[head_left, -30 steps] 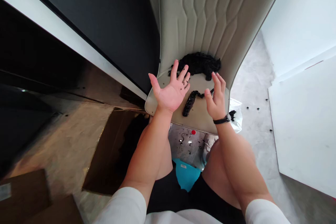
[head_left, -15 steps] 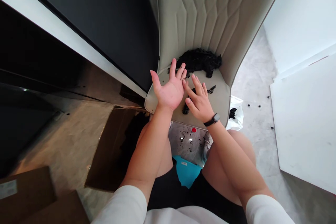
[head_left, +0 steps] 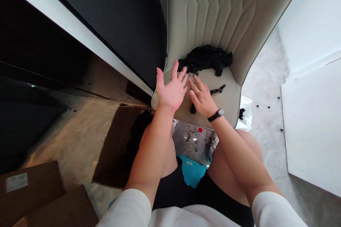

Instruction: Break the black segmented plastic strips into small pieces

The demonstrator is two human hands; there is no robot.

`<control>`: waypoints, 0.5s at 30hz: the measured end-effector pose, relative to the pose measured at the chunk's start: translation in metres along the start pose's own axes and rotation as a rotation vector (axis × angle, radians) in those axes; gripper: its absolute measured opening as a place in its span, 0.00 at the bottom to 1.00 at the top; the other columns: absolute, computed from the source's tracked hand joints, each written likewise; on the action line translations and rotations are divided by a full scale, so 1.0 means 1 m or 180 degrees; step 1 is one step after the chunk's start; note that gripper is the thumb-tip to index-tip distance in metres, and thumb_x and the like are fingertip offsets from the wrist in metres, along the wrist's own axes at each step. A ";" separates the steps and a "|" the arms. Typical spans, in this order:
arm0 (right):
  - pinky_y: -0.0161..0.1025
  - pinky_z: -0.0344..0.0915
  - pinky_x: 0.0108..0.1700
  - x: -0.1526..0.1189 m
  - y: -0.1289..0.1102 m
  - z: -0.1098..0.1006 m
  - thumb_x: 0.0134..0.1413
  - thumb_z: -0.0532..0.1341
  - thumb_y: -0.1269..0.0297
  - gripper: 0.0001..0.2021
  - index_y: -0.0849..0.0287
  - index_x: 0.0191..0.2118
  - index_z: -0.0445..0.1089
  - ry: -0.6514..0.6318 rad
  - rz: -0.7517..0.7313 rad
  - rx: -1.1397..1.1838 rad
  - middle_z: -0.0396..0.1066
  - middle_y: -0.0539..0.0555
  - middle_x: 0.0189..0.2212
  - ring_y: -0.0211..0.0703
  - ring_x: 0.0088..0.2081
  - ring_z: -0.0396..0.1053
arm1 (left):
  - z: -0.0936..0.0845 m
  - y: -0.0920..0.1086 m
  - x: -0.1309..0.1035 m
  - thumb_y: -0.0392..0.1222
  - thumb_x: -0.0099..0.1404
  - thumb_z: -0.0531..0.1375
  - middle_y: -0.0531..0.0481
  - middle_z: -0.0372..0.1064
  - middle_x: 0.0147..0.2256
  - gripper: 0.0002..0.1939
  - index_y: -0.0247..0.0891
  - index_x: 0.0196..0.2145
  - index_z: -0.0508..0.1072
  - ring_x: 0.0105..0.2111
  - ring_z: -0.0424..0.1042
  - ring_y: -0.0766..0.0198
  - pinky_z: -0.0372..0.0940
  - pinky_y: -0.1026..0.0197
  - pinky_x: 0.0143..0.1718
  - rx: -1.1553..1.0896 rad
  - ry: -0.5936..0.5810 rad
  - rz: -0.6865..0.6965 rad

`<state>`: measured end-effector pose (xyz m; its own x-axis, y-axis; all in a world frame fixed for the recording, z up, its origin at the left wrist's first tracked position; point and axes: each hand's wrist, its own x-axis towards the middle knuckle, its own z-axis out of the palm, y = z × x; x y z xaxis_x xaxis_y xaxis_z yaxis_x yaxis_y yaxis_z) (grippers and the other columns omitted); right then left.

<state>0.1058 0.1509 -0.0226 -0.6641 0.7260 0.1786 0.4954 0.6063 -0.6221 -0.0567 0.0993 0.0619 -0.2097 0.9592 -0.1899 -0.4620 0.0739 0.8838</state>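
Palm up, my left hand (head_left: 172, 90) is held over the left part of the chair seat (head_left: 226, 108), its fingers spread and nothing in it. Beside it is my right hand (head_left: 201, 95), back upward with fingers stretched out; it too holds nothing. A dark watch (head_left: 215, 115) is on my right wrist. Under and past the right hand lie black jointed-looking pieces (head_left: 218, 89), partly hidden by it. A heap of black pieces (head_left: 207, 58) rests against the chair's ribbed backrest (head_left: 213, 10). What kind of pieces they are, I cannot make out.
An open cardboard box (head_left: 110, 152) with dark contents stands left of my legs. A white bag (head_left: 245, 115) holding black pieces is right of the seat. Black scraps and a red disc (head_left: 200, 130) lie on the floor. A white panel (head_left: 311, 124) is at right, a dark cabinet (head_left: 106, 17) at left.
My right hand has come slightly away from my left, so a gap shows between their fingers. The whole view has shifted a little to the right.
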 end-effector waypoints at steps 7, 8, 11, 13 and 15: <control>0.76 0.46 0.82 0.005 -0.008 -0.004 0.83 0.39 0.39 0.39 0.45 0.88 0.31 0.0153 -0.0327 -0.0080 0.31 0.56 0.89 0.63 0.87 0.38 | 0.006 0.001 -0.006 0.81 0.75 0.36 0.50 0.65 0.77 0.47 0.59 0.79 0.61 0.85 0.48 0.40 0.50 0.31 0.82 -0.0263 -0.0099 -0.0396; 0.75 0.46 0.82 0.005 -0.008 -0.004 0.83 0.39 0.39 0.39 0.44 0.88 0.32 0.0147 -0.0323 -0.0118 0.31 0.56 0.89 0.62 0.87 0.38 | 0.008 0.002 -0.007 0.81 0.76 0.36 0.52 0.64 0.77 0.46 0.60 0.79 0.61 0.85 0.48 0.40 0.50 0.30 0.82 -0.0262 -0.0133 -0.0437; 0.76 0.46 0.82 0.007 -0.003 -0.001 0.83 0.37 0.41 0.37 0.43 0.88 0.37 0.0185 -0.0107 -0.0218 0.32 0.56 0.89 0.62 0.87 0.39 | 0.011 0.003 -0.009 0.82 0.74 0.32 0.55 0.64 0.77 0.47 0.64 0.81 0.54 0.86 0.44 0.47 0.41 0.33 0.84 -0.0239 -0.0285 -0.0555; 0.77 0.46 0.82 0.006 0.001 0.001 0.84 0.37 0.42 0.36 0.43 0.88 0.37 0.0254 0.0075 -0.0238 0.34 0.56 0.88 0.63 0.87 0.40 | 0.009 0.003 -0.009 0.83 0.73 0.30 0.55 0.63 0.78 0.50 0.63 0.83 0.49 0.87 0.41 0.52 0.33 0.39 0.85 -0.0171 -0.0351 -0.0590; 0.78 0.47 0.81 0.006 0.003 0.001 0.84 0.36 0.42 0.36 0.43 0.88 0.35 0.0309 0.0142 -0.0216 0.35 0.57 0.88 0.63 0.87 0.39 | 0.004 0.002 -0.007 0.82 0.74 0.29 0.54 0.63 0.78 0.50 0.61 0.83 0.50 0.87 0.40 0.52 0.32 0.40 0.85 -0.0051 -0.0313 -0.0572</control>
<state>0.1028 0.1571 -0.0242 -0.5849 0.7787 0.2269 0.5621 0.5909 -0.5787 -0.0527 0.0935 0.0672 -0.0378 0.9530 -0.3005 -0.4981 0.2427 0.8325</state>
